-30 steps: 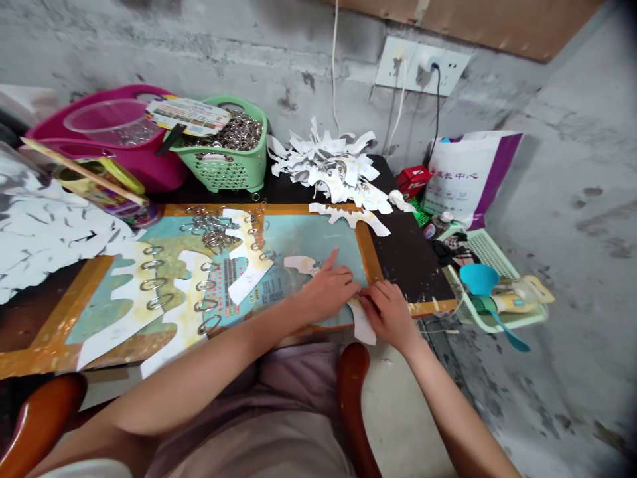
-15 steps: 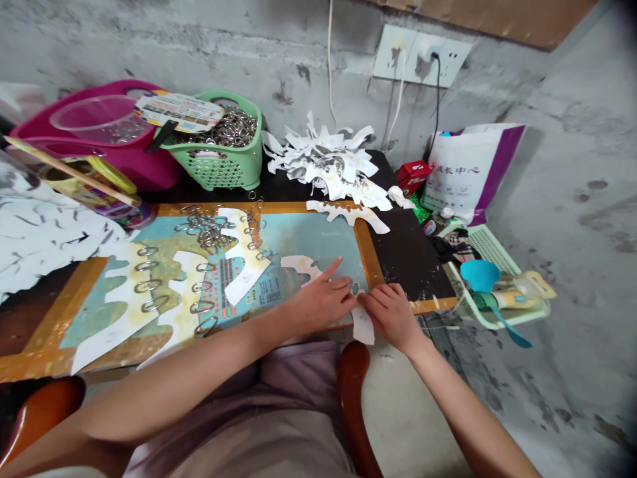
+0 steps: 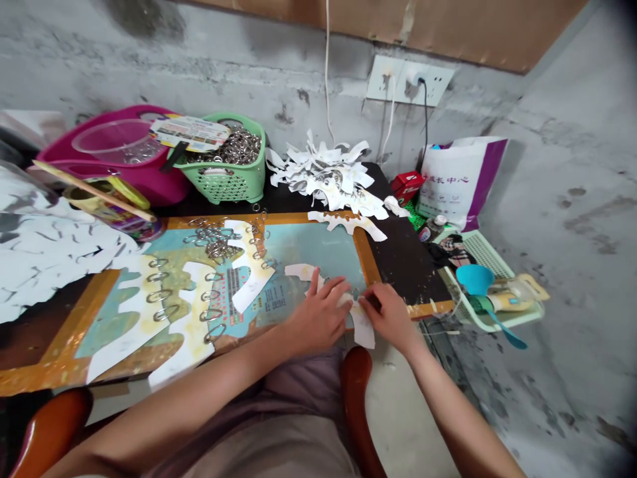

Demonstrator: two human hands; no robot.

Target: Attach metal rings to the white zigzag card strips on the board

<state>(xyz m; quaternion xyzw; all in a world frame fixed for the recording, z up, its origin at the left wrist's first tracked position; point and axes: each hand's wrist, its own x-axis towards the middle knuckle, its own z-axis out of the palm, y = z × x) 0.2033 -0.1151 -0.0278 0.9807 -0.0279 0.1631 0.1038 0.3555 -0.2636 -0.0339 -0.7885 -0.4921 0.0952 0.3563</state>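
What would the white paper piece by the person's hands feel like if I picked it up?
The white paper piece at the right hand looks thin, so it would probably feel light and floppy. The similar scraps in the pile curl and crumple, suggesting it bends easily. Its narrow cut parts might tear if tugged.

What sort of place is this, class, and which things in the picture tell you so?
Probably a makeshift workshop for small piecework: a green plastic basket of metal rings, a heap of cut paper pieces, and rough concrete walls.
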